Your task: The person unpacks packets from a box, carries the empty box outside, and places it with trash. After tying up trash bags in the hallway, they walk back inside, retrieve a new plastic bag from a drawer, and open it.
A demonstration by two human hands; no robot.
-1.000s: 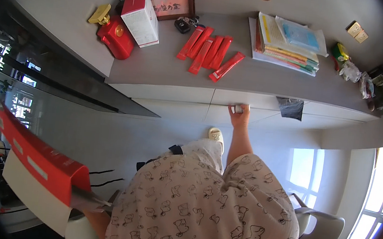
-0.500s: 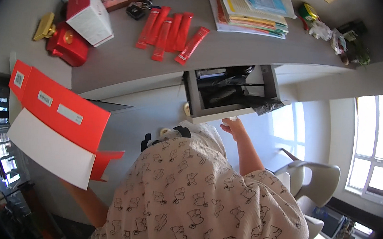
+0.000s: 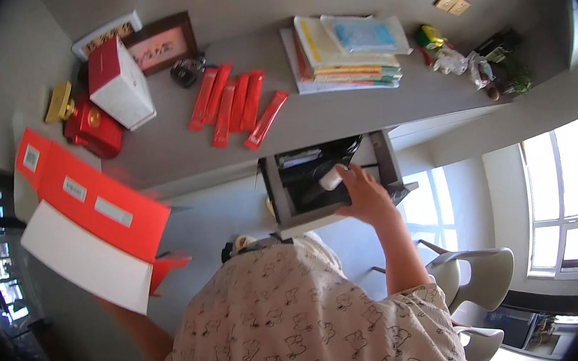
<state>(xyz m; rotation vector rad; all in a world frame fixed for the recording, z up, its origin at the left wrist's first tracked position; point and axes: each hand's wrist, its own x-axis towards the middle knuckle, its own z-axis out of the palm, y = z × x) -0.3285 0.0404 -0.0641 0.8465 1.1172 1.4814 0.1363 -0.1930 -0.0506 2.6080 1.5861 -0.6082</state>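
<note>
Right now the right hand's (image 3: pixel 366 195) fingers (image 3: pixel 348 175) curl around a small white object (image 3: pixel 330 179) inside the open drawer (image 3: pixel 290 213), amid black bags. Beyond them, red sachets (image 3: pixel 233 105) lie on the worktop (image 3: pixel 325 117). The left hand is hidden behind a red-and-white folder (image 3: pixel 88 225); its grip cannot be told.

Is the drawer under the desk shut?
No, the drawer is pulled out, and the right hand reaches into it above the dark bags inside.
</note>
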